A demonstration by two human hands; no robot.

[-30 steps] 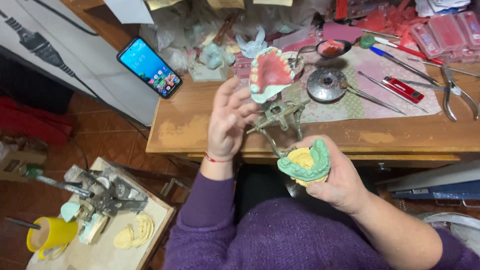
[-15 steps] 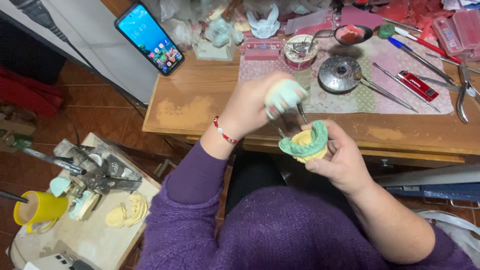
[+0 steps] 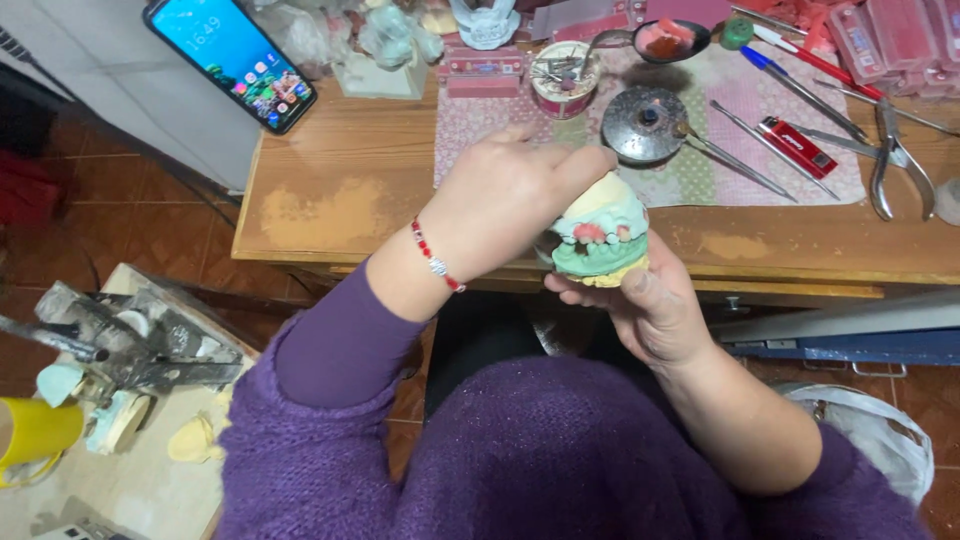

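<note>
Fingers (image 3: 585, 165) of the left hand (image 3: 505, 200) are curled together and pressed on top of the dental cast (image 3: 600, 235), a pale green and cream pair of jaw models with pink gums and white teeth. The right hand (image 3: 650, 305) cups it from below, thumb clamped against its lower side. The cast is held in the air just over the near edge of the wooden tabletop (image 3: 330, 200). Beyond it on a patterned mat (image 3: 720, 185) lie a round metal lid (image 3: 645, 125), a red lighter (image 3: 797, 147) and pliers (image 3: 893, 165). A phone (image 3: 230, 58) overhangs the far left corner.
</note>
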